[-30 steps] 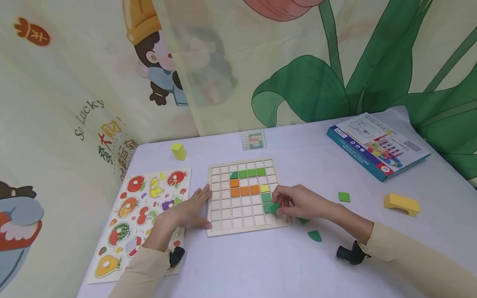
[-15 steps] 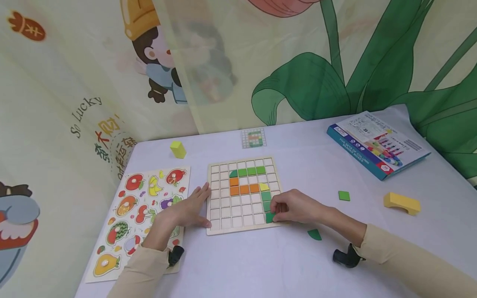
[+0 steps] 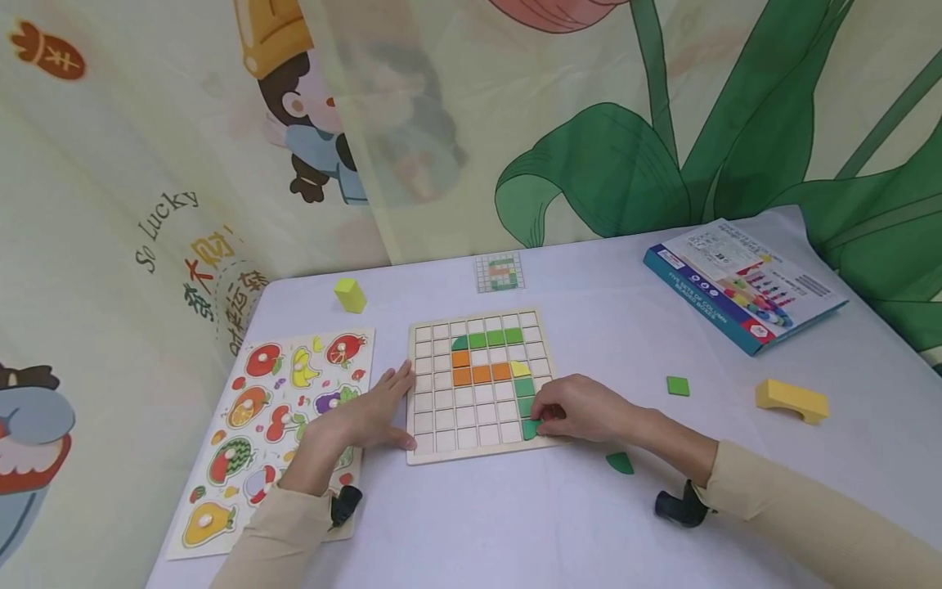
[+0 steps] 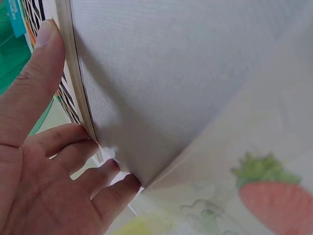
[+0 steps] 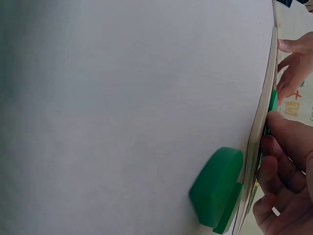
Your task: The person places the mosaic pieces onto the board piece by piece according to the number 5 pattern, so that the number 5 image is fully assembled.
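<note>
A wooden grid board (image 3: 441, 454) lies on the table, with green, orange and yellow tiles in some of its squares. My left hand (image 3: 371, 413) rests along the board's left edge with fingers extended; in the left wrist view the thumb (image 4: 46, 54) touches the rim. At the board's lower right corner my right hand (image 3: 585, 409) pinches a green tile (image 3: 530, 429) between thumb and fingertips, the tile lying in the bottom row. The right wrist view shows that tile (image 5: 273, 100) under the thumb. A quarter-round green tile (image 3: 620, 463) lies just right of the board.
A fruit puzzle board (image 3: 213, 458) sits at the left, partly under the left forearm. Behind the grid board is a small pattern card (image 3: 500, 272), with a yellow-green block (image 3: 350, 295) farther left. To the right are a green square tile (image 3: 678, 386), a yellow arch block (image 3: 791, 401) and a boxed set (image 3: 743, 282).
My right hand has moved a green tile down from beside the right column into the bottom row and is now nearly still there. The left hand has stayed at the board's edge.
</note>
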### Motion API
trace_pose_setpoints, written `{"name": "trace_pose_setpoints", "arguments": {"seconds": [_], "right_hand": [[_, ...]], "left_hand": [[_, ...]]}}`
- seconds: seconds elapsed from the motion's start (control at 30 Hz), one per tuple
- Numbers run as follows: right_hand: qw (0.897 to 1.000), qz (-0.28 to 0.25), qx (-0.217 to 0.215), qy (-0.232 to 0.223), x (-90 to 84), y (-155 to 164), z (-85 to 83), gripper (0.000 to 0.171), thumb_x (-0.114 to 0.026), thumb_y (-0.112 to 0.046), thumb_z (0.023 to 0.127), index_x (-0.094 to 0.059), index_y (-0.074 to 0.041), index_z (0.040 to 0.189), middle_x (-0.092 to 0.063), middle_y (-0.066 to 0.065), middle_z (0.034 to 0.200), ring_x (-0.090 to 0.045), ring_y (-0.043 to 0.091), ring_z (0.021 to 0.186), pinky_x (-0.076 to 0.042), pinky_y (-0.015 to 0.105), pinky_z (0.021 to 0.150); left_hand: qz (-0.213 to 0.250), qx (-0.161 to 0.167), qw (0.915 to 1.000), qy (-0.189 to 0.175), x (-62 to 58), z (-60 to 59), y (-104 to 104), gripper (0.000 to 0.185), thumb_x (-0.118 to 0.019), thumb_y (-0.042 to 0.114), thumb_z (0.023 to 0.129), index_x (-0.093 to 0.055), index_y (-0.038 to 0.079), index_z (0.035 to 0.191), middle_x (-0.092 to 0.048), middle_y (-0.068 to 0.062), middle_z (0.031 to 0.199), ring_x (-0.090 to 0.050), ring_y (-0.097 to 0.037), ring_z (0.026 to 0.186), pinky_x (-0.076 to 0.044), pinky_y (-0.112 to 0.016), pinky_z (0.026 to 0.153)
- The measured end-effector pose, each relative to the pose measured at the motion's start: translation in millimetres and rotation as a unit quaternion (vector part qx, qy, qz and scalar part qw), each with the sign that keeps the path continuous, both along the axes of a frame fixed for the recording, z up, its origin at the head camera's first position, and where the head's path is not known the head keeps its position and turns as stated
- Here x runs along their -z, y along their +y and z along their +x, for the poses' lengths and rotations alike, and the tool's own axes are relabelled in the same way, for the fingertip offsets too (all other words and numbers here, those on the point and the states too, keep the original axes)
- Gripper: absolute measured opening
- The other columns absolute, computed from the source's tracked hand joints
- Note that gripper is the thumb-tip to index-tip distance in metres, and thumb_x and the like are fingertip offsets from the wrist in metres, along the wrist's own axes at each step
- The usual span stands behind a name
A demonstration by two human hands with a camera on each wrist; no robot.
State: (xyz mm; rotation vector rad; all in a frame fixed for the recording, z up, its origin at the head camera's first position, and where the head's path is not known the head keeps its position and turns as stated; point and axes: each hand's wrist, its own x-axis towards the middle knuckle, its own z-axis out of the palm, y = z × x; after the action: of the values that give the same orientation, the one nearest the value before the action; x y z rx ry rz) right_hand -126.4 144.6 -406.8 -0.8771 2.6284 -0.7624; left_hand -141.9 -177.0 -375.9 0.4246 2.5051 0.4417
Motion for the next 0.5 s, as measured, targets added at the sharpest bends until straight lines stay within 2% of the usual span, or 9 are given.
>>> {"name": "trace_pose_setpoints", "arguments": {"seconds": [0.17, 0.5], "right_hand": [[1.000, 0.011, -0.003, 0.019, 0.0, -2.2, -0.2, 0.011, -0.079, -0.017, 0.080, -0.075, -0.019, 0.090, -0.058, -0.015, 0.072, -0.049, 0.003, 0.067, -0.044, 0.016, 0.061], [1.000, 0.026, 0.004, 0.017, -2.3, -3.3, -1.7, 0.016, -0.078, -0.018, 0.081, -0.075, -0.022, 0.097, -0.058, -0.015, 0.074, -0.049, 0.004, 0.070, -0.043, 0.017, 0.062]], "left_hand": [[0.000, -0.002, 1.0000, -0.001, 0.2, 0.5, -0.4, 0.101, -0.081, 0.027, 0.077, -0.019, 0.007, 0.155, -0.002, -0.008, 0.165, -0.003, -0.034, 0.152, -0.021, -0.054, 0.119], [0.000, 0.002, 1.0000, 0.003, 0.2, 1.0, -0.7, 0.100, -0.080, 0.026, 0.079, -0.018, 0.006, 0.155, -0.002, -0.009, 0.165, -0.004, -0.035, 0.151, -0.022, -0.054, 0.119]]}}
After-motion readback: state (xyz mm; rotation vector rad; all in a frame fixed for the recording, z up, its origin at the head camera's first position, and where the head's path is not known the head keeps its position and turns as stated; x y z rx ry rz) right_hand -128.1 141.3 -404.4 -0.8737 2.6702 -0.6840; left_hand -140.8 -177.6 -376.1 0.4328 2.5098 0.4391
